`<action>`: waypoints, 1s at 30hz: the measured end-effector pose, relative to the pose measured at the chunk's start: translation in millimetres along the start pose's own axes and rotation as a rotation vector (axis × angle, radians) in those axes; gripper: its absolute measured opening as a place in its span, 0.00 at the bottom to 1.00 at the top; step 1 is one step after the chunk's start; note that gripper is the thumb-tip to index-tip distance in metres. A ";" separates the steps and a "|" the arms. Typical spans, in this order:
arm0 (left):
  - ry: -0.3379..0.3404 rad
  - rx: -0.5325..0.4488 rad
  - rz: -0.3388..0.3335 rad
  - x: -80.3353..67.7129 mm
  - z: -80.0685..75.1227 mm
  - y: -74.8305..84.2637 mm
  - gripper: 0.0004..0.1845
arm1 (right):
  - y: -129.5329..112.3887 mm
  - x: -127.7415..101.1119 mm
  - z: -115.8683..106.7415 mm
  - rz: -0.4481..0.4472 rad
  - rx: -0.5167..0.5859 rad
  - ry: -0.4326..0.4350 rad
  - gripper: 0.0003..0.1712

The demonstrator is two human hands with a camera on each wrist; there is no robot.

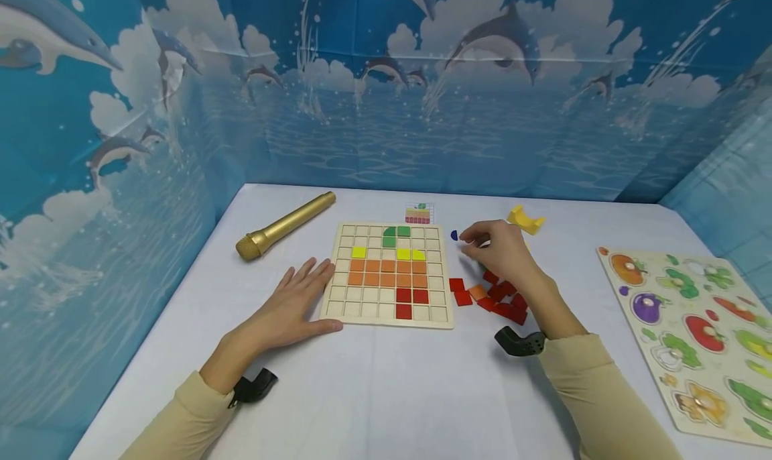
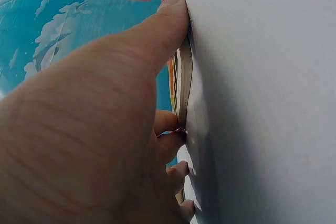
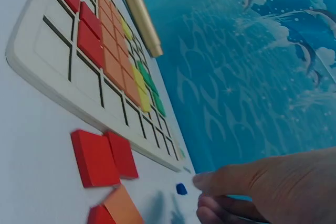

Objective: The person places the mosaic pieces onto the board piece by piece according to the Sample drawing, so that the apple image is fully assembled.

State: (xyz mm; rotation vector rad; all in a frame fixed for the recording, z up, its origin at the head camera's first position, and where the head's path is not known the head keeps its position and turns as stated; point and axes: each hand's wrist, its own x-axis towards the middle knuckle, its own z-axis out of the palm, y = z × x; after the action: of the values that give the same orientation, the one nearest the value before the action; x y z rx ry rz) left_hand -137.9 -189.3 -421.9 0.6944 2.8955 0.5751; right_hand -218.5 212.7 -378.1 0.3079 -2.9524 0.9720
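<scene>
Head view shows the left hand (image 1: 295, 306) lying flat on the white table (image 1: 386, 393), fingers straight and spread, holding nothing; its thumb and fingertips press against the left edge and near corner of the wooden grid board (image 1: 345, 310). Left wrist view confirms this contact, with the thumb (image 2: 168, 19) against the board's thin edge. The right hand (image 1: 500, 252) hovers just right of the board with fingers curled toward the thumb as in a pinch, but whether a piece sits between the fingertips cannot be told from any view. A small blue piece (image 1: 454, 235) lies on the table just beside those fingertips, and it also shows in the right wrist view (image 3: 181, 189) close to them. On the board, green tiles (image 1: 395, 233) sit near the far edge, yellow tiles (image 1: 411, 254) below them, two rows of orange tiles (image 1: 387, 273) across the middle, and red tiles (image 1: 411, 296) nearer the person. Loose red tiles (image 1: 503, 299) and an orange one (image 1: 478, 291) lie scattered under the right wrist. Beyond the board sit a small pattern card (image 1: 419, 214) and a yellow block (image 1: 525, 220). A gold microphone (image 1: 285, 226) lies to the far left, and a fruit peg puzzle (image 1: 693, 332) lies at the right.
</scene>
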 end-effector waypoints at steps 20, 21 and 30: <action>0.014 0.001 0.014 -0.2 -0.4 -1.9 0.58 | 22.3 -5.4 -12.1 0.037 -0.105 -0.166 0.18; 0.016 0.002 0.014 -0.4 -0.4 -1.9 0.58 | 22.9 -4.7 -11.6 0.022 -0.099 -0.170 0.17; 0.025 0.004 0.015 -1.0 0.3 -3.8 0.57 | 20.0 -5.8 -16.6 0.032 -0.159 -0.147 0.19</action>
State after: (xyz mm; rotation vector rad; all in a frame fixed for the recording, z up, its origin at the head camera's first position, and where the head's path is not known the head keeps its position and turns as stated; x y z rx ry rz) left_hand -138.5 -192.8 -423.6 0.7157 2.9173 0.5842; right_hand -217.4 239.3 -376.9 0.3423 -3.1524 0.7417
